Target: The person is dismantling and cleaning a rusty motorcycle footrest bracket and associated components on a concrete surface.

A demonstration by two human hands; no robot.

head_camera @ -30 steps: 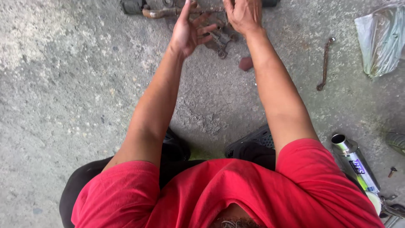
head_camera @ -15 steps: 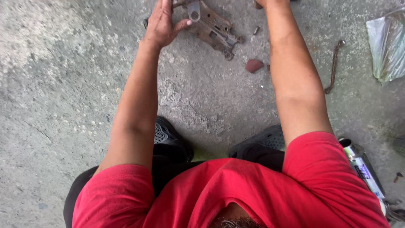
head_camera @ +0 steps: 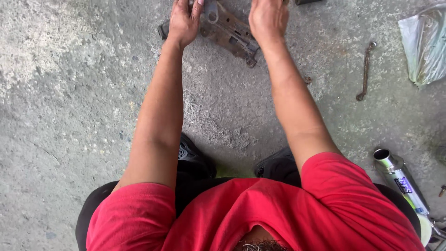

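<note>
A rusty flat metal bracket (head_camera: 230, 32) with holes and bolts lies on the concrete floor at the top of the head view. My left hand (head_camera: 183, 22) rests on its left end, fingers curled over the edge of the part. My right hand (head_camera: 268, 18) hovers over its right end with the back of the hand up; its fingers are cut off by the top edge of the frame, so I cannot see whether it holds anything. Both arms reach straight forward from my red sleeves.
A rusty wrench (head_camera: 365, 70) lies on the floor to the right. A clear plastic bag (head_camera: 425, 44) sits at the top right. A shiny metal exhaust pipe (head_camera: 400, 179) lies at the lower right. A small brown piece (head_camera: 307, 80) sits beside my right forearm. My black shoes (head_camera: 195, 155) are below.
The view has tilted, so the hands and bracket sit lower in frame. My right hand has come back into view over the bracket's right end. My left hand stays on the left end.
</note>
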